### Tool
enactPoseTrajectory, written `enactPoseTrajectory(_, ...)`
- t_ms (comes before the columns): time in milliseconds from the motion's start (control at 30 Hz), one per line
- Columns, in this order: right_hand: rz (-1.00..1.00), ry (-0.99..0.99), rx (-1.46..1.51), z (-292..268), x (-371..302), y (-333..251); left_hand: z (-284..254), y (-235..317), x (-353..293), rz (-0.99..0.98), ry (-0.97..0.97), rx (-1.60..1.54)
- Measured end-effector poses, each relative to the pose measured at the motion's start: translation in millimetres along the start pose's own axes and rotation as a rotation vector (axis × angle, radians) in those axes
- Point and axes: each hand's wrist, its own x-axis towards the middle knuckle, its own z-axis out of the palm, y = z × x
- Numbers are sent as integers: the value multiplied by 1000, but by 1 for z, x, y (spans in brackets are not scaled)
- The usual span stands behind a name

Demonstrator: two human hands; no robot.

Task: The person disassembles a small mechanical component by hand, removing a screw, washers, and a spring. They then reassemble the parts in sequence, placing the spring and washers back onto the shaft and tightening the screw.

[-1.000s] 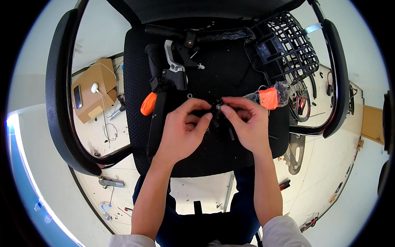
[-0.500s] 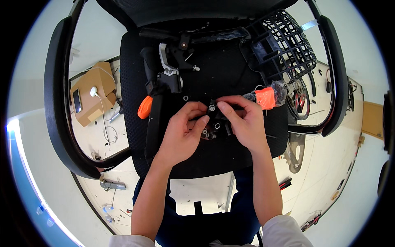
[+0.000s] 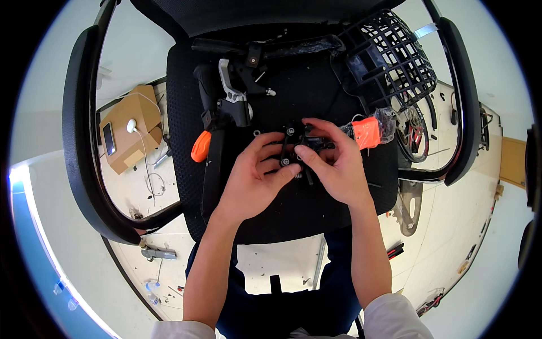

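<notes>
Over the black chair seat, my left hand has its thumb and fingers closed around a small black bar-shaped part with a silver bolt at either end. My right hand pinches another small dark part just beside it; its shape is mostly hidden by the fingers. Whether the two parts touch I cannot tell. Farther left on the seat lie a silver brake lever and a black handlebar grip. A small ring rests just beyond my left fingers.
A black plastic basket stands at the seat's far right. An orange piece in clear wrap lies near my right hand, and another orange piece sits at left. Armrests flank the seat. A cardboard box is on the floor.
The black bar-shaped part has turned more upright, so both its bolts now show between my hands. My right hand's fingers have shifted away from its top onto the dark part at right.
</notes>
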Motion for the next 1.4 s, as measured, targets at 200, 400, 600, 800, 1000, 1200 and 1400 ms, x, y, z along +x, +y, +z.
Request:
enactPoseTrajectory(200,12,76,146,-7,-4,-3,-1,2,0,-126,9,-395)
enactPoseTrajectory(400,106,-102,149,-10,-23,-13,-3,0,1,-65,23,-576)
enactPoseTrajectory(600,170,-203,247,-6,-28,-13,-3,0,3,-100,88,-541)
enactPoseTrajectory(800,185,-173,177,-2,-30,-19,11,-1,8,-5,298,-426)
enactPoseTrajectory(1000,1,-176,45,9,-36,-17,11,8,4,-55,265,-319)
enactPoseTrajectory(1200,-43,-175,5,16,-38,-18,14,-2,4,-59,349,-302)
enactPoseTrajectory(1400,-54,-209,-116,15,-38,-18,13,-5,5,53,353,-147)
